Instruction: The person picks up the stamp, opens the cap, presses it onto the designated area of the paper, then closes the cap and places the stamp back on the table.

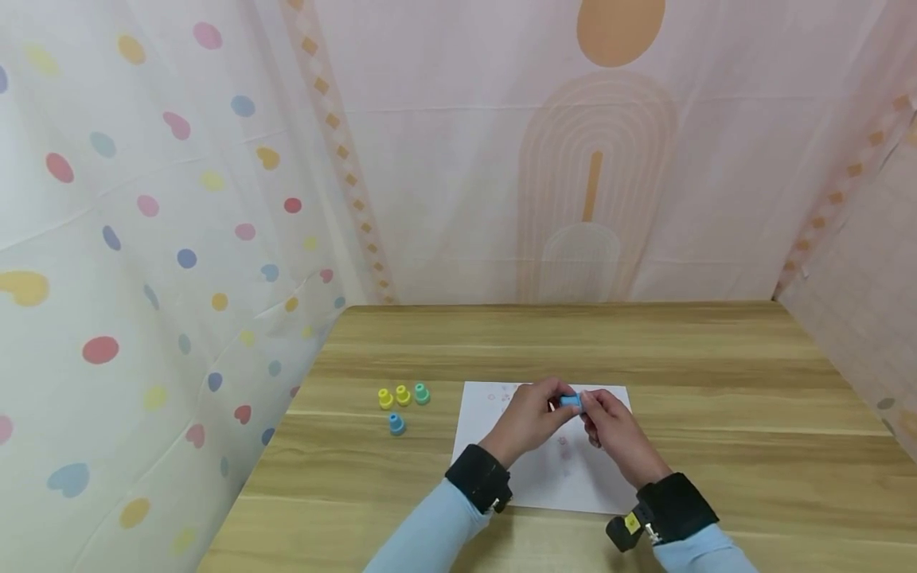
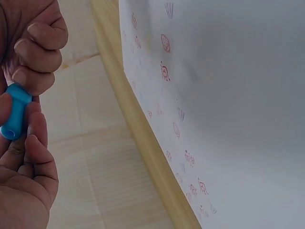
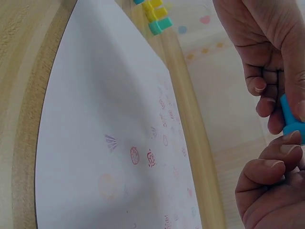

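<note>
A small blue stamp is held just above the far part of a white sheet of paper. My left hand pinches one end of it and my right hand pinches the other, fingertips nearly meeting. The left wrist view shows the blue stamp squeezed between curled fingers of both hands. In the right wrist view the blue stamp sits between the fingers at the right edge. Small red stamped marks dot the paper.
Two yellow stamps, a teal stamp and another blue stamp stand on the wooden table, left of the paper. Patterned fabric walls close in the table at the back and on both sides.
</note>
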Tool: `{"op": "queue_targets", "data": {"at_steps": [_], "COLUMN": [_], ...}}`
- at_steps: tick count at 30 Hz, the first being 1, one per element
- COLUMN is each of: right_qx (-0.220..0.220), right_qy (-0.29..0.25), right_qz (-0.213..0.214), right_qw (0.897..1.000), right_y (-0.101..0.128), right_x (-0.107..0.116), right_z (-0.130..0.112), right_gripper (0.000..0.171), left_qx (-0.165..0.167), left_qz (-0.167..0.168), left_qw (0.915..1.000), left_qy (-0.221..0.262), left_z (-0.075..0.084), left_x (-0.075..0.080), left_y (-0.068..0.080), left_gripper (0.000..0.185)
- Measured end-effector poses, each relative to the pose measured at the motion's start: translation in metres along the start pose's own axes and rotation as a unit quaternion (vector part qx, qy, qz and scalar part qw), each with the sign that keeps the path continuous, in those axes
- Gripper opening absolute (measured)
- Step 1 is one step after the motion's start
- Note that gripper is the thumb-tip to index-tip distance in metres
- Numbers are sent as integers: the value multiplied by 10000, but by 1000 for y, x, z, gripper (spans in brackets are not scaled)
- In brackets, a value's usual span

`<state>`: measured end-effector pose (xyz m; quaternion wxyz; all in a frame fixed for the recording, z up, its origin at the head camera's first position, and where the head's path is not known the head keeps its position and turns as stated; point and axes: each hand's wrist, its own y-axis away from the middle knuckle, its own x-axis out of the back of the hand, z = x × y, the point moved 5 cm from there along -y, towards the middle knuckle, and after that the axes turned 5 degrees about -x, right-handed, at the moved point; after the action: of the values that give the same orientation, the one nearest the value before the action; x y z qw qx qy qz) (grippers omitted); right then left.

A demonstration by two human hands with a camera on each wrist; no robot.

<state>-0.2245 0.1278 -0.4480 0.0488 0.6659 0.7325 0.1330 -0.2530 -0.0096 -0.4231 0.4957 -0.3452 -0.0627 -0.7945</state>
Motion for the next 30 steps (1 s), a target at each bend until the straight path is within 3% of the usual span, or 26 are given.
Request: {"op": "queue_targets", "data": {"at_steps": [8, 30], "right_qx": [-10, -79], "right_qy": [55, 292], "right_qz": [-75, -118], "right_qw": [10000, 9995], "right_y": [-2, -1], "right_x": [-1, -2], "right_z": [1, 7], "right_gripper": [33, 41], "left_qx": [-194, -285], "left_qz": [-150, -265], "left_qw": [9996, 9988], "left_qy": [-159, -302], "left_z": [0, -1], "left_x": [5, 8], "left_y": [-2, -1], "left_gripper": [15, 14]}}
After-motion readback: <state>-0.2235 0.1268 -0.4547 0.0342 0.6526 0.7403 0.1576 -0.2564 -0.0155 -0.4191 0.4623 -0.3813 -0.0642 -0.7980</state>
